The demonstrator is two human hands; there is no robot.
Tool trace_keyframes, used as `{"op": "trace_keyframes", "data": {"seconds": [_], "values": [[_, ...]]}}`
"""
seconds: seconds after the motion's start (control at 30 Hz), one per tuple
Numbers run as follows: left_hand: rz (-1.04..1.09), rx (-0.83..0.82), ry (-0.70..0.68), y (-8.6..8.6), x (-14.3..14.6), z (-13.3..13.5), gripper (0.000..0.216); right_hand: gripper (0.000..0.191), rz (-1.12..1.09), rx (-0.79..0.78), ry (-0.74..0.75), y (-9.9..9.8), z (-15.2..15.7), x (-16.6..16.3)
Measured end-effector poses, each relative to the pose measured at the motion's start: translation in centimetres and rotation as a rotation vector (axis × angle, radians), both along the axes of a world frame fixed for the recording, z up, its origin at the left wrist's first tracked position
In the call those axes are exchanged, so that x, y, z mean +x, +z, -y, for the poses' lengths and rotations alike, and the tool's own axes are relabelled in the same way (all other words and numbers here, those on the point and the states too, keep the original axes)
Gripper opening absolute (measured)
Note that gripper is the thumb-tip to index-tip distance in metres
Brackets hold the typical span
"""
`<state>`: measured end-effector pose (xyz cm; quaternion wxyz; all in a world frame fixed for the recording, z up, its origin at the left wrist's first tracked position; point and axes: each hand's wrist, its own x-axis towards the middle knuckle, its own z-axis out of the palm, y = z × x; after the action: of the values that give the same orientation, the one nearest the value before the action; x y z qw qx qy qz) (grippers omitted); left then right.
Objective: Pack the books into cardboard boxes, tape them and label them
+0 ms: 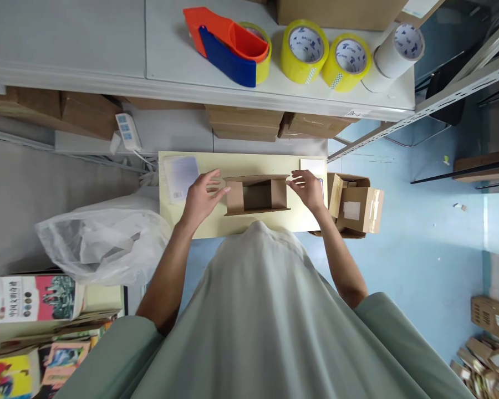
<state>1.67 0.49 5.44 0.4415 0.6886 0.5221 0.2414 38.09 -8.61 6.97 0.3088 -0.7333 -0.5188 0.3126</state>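
Observation:
A small cardboard box (235,198) lies on the pale yellow tabletop (216,226) in front of me, its top flaps raised and its dark inside showing. At its left end is my left hand (203,195), fingers apart, the fingertips close to the box's edge. My right hand (307,190) is by the opposite end with its fingers loosely bent and spread; nothing shows in it. Whether either hand touches the cardboard I cannot tell. Left of the box lies a clear plastic packet (180,176), and a white card (314,165) is partly behind my right hand.
Above, a grey shelf (108,50) holds an orange-and-blue tape dispenser (233,50) and rolls of yellow tape (304,45). A clear plastic bag (103,238) bulges at left, above stacked books (37,299). At right stands an open carton (335,191) with a smaller box (355,209) inside.

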Motion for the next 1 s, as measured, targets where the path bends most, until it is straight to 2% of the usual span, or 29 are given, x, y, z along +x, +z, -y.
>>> {"op": "trace_keyframes", "data": {"seconds": [0.1, 0.2, 0.3, 0.4, 0.43, 0.47, 0.5, 0.57, 0.63, 0.7, 0.83, 1.0], "values": [[-0.084, 0.147, -0.043, 0.8, 0.9, -1.3, 0.033, 0.036, 0.163, 0.062, 0.118, 0.4, -1.1, -0.2], [-0.165, 0.234, -0.081, 1.0, 1.5, -2.2, 0.015, 0.032, 0.35, 0.049, 0.233, 0.7, -1.9, -0.2], [-0.217, 0.278, -0.105, 1.0, 1.7, -2.4, 0.018, 0.033, 0.491, -0.006, 0.337, 1.1, -2.1, -0.1], [-0.218, 0.276, -0.137, 1.7, 1.4, -2.0, 0.022, 0.036, 0.506, -0.06, 0.38, 1.9, -1.7, 0.2], [-0.211, 0.267, -0.159, 2.1, 1.2, -1.6, 0.028, 0.036, 0.477, -0.061, 0.386, 2.2, -1.4, 0.2], [-0.205, 0.25, -0.189, 2.6, 1.0, -1.2, 0.041, 0.038, 0.43, -0.05, 0.394, 2.5, -1.0, 0.3], [-0.205, 0.221, -0.227, 3.1, 0.8, -0.7, 0.063, 0.05, 0.373, -0.032, 0.412, 2.7, -0.6, 0.3], [-0.222, 0.134, -0.309, 4.0, 0.5, 0.2, 0.109, 0.097, 0.264, -0.003, 0.466, 2.9, 0.2, 0.3], [-0.251, 0.045, -0.366, 4.5, 0.3, 1.0, 0.134, 0.133, 0.203, -0.018, 0.515, 2.7, 0.9, 0.1], [-0.267, 0.0, -0.388, 4.4, 0.2, 1.3, 0.135, 0.143, 0.188, -0.071, 0.526, 2.4, 1.2, -0.2], [-0.281, 0.001, -0.403, 3.7, 0.5, 1.0, 0.122, 0.134, 0.195, -0.151, 0.511, 1.9, 1.2, -0.4], [-0.302, 0.018, -0.414, 3.9, 0.7, 0.7, 0.113, 0.128, 0.254, -0.121, 0.556, 2.4, 1.0, -0.3]]}}
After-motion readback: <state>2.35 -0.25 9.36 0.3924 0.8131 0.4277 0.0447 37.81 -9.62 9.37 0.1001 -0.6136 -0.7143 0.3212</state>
